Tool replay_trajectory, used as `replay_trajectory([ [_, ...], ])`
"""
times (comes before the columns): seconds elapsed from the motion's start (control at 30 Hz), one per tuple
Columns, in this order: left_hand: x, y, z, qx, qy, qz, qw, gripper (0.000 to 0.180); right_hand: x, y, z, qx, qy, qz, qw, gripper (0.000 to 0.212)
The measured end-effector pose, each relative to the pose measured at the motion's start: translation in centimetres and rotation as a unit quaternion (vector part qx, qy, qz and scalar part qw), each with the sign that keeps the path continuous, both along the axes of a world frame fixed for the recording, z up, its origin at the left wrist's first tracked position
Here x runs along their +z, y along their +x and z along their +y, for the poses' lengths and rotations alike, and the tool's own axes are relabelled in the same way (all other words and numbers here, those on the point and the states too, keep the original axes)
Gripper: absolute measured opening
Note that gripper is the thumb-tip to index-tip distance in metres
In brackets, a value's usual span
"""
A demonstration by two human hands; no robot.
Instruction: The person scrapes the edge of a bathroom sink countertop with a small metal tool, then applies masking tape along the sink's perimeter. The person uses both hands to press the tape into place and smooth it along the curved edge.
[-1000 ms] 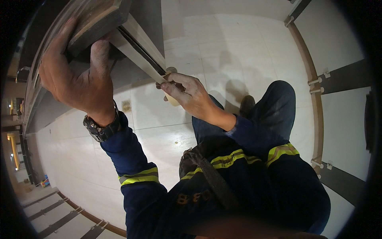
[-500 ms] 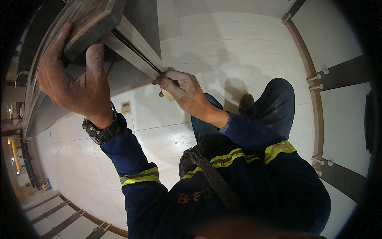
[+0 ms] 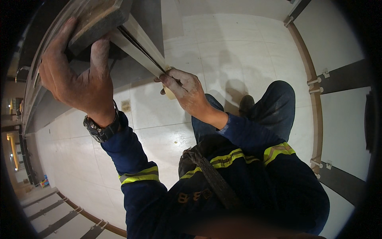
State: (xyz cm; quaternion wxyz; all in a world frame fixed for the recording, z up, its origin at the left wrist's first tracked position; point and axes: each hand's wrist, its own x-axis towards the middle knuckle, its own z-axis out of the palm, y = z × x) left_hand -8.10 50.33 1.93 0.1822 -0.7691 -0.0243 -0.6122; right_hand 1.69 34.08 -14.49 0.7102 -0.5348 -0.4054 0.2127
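My left hand [image 3: 77, 83], dusty and wearing a black watch, grips the edge of a thick grey-brown slab [image 3: 99, 24]. Its thumb presses the near edge while the fingers reach around the far side. From under the slab a pale strip [image 3: 139, 47] with a dark groove slants down to my right hand [image 3: 185, 87]. There the thumb and forefinger pinch at its lower end. A cream rounded thing [image 3: 169, 94], which looks like a roll of tape, sits within the curled fingers of that hand. Those fingers hide most of it.
A dark panel [image 3: 148, 20] stands behind the strip. Below lies a pale tiled floor [image 3: 159, 139] with a small square drain cover [image 3: 125, 105]. White cabinet fronts [image 3: 344, 119] with dark bands and knobs line the right side. My bent knee [image 3: 280, 101] is close to the right hand.
The slab and strip sit slightly farther right and lower in view, and my left hand has shifted a little with them. Both hands keep their grips; my right hand has barely moved.
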Motion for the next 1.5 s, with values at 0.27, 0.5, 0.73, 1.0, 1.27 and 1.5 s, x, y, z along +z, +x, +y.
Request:
replay_trajectory([
  [0.27, -0.2, -0.4, 1.1, -0.008, 0.0, 0.005, 1.0, 0.045, -0.3, 0.2, 0.1, 0.008, 0.003, -0.012, 1.0, 0.03],
  [0.5, -0.2, -0.4, 0.8, 0.0, 0.002, 0.006, 1.0, 0.042, -0.3, -1.0, -0.3, -0.005, 0.013, 0.011, 1.0, 0.031],
  [0.73, -1.0, 0.3, -0.7, 0.001, -0.068, 0.027, 0.997, 0.062, -0.3, -0.5, -0.3, 0.034, -0.056, 0.084, 0.994, 0.032],
  [1.0, -0.4, 0.8, -1.3, 0.03, -0.02, -0.022, 0.999, 0.051, 0.4, -0.5, -0.9, 0.029, -0.088, 0.053, 0.994, 0.038],
  [1.27, -0.3, 0.3, -2.3, 0.008, -0.008, -0.017, 1.0, 0.057, -0.5, -0.6, -0.5, 0.012, -0.081, 0.069, 0.994, 0.038],
  [1.5, -0.1, 0.1, -1.8, -0.004, -0.009, -0.014, 1.0, 0.065, 0.6, -0.6, -0.2, -0.002, -0.091, 0.008, 0.996, 0.039],
])
